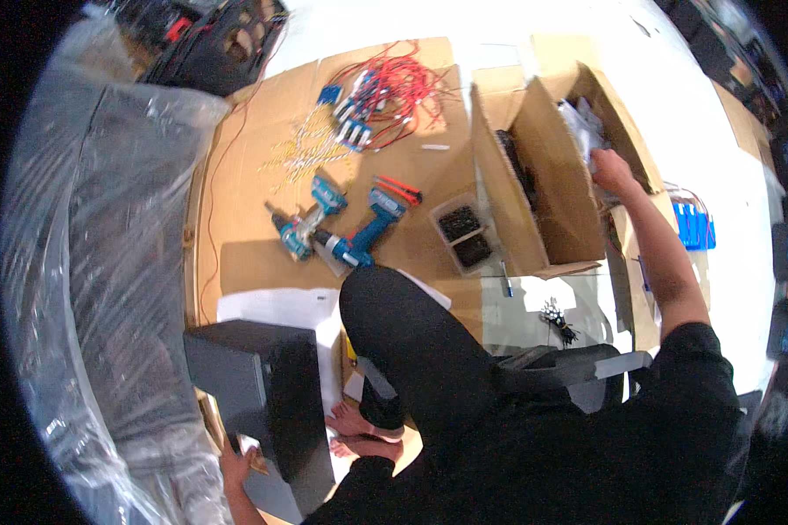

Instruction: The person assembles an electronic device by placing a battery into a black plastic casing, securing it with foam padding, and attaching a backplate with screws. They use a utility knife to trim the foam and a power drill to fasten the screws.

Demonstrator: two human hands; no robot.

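My right hand (pixel 615 171) reaches over into the right-hand open cardboard box (pixel 626 131), its fingers closed on a crumpled clear plastic bag (pixel 580 127); what the bag contains cannot be made out. At the lower left stands a dark grey rectangular box (pixel 276 385), like a cabinet or casing. My left hand (pixel 239 465) is at its lower left side, fingers bent around an edge beside a light gap. The fingertips are partly hidden there. Against the right-hand box is another open cardboard box (pixel 512 175) with dark things inside.
Two blue-and-black cordless drills (pixel 359 234) lie on a cardboard sheet (pixel 254 192), near red-handled pliers (pixel 398 188), red wires (pixel 403 87) and a tray of black screws (pixel 462 234). Plastic-wrapped dark material (pixel 140 262) lines the left; blue packs (pixel 694 226) stand at right.
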